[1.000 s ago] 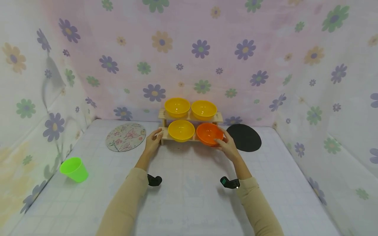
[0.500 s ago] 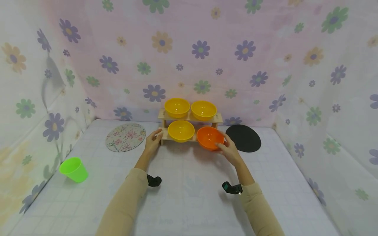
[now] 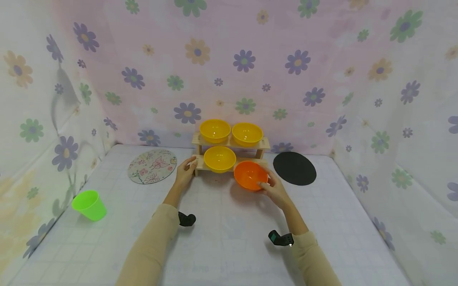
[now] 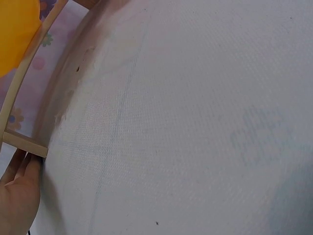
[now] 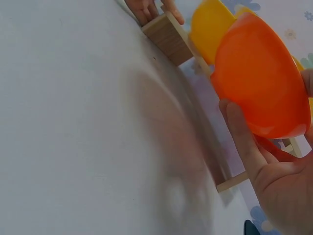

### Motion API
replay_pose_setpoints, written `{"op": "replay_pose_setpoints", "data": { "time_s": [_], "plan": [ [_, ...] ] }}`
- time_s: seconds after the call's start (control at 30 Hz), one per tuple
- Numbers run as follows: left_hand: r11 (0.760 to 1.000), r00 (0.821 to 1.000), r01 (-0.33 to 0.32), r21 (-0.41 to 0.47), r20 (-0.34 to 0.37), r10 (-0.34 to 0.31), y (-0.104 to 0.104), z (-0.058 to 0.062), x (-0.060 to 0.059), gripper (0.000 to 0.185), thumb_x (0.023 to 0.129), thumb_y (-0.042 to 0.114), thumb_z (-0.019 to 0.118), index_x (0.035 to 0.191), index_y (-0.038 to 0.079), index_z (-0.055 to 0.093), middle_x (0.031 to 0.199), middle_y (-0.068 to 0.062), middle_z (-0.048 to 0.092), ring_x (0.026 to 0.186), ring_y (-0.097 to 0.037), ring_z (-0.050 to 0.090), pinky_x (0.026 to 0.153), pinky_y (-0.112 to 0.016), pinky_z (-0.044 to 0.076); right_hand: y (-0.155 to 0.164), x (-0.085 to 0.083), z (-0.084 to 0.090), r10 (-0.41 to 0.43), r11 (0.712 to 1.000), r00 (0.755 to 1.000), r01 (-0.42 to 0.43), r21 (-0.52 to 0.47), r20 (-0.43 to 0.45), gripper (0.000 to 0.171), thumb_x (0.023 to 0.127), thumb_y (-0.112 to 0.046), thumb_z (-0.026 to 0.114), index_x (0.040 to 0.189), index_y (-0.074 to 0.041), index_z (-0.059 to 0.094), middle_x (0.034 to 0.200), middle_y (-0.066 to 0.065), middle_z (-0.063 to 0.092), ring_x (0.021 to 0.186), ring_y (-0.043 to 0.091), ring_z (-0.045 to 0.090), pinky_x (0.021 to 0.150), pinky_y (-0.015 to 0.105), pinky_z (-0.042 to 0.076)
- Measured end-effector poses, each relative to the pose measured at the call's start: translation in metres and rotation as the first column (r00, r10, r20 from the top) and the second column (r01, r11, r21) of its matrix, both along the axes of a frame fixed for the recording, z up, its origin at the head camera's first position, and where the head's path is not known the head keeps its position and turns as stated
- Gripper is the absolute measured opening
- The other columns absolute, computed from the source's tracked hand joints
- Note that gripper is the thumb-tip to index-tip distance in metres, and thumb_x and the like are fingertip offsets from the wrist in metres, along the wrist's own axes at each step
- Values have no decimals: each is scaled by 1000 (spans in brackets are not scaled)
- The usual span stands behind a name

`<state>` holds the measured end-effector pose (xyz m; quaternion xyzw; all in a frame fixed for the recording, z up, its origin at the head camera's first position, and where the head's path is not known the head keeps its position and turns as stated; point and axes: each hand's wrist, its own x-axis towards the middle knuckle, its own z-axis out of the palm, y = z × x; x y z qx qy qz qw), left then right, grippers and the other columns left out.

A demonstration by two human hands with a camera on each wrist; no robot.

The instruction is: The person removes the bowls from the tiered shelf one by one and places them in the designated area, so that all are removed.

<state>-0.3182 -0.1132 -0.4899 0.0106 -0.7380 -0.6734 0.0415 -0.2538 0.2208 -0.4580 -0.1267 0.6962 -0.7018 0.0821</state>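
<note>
My right hand (image 3: 277,192) pinches a round orange bowl (image 3: 248,174); beyond this grip stands a two-tier pale wooden rack (image 3: 265,142), its left end in my left hand (image 3: 185,173).

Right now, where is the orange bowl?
In the head view, the right hand holds the orange bowl in front of the wooden rack, right of the lower yellow bowl.

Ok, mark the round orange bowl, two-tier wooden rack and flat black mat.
Round orange bowl (image 3: 248,176), head view, inner surface.
Two-tier wooden rack (image 3: 230,142), head view, upper board.
Flat black mat (image 3: 295,168), head view, middle of top.
</note>
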Motion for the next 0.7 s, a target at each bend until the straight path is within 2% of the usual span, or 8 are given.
{"op": "replay_pose_setpoints", "data": {
  "time_s": [0.27,0.43,0.5,0.7],
  "plan": [
    [1000,1000,-5,2,1,5,0,-1,-1,40,98,15,50,136,3,47,143,-16,42,124,-33,47,98,-42,42,-6,8,-8,20,1000,999,-19,24,-43,62,89,5,51,146,-2,27,150,20,22,115,32,45,77,26,53],
    [1000,1000,0,11,-2,0,-1,-2,-1,40,98,16,51,135,3,48,143,-16,42,123,-33,47,98,-40,42,-10,12,-14,44,999,998,-43,29,-35,61,89,4,52,145,-3,29,150,19,22,118,37,43,77,32,54],
    [1000,1000,3,10,-2,-3,-1,-3,-1,40,98,16,50,136,4,47,143,-16,42,122,-33,47,96,-38,43,-13,14,-15,55,998,998,-54,14,-27,63,88,5,52,145,-3,29,150,21,22,117,38,43,75,35,54],
    [1000,1000,6,13,18,-6,-2,-3,-1,41,98,18,50,137,6,47,142,-16,43,119,-30,49,85,-28,45,-20,19,-20,50,996,999,-49,76,-14,62,88,1,55,145,-7,32,146,20,30,109,32,47,75,29,54]
  ]
}}
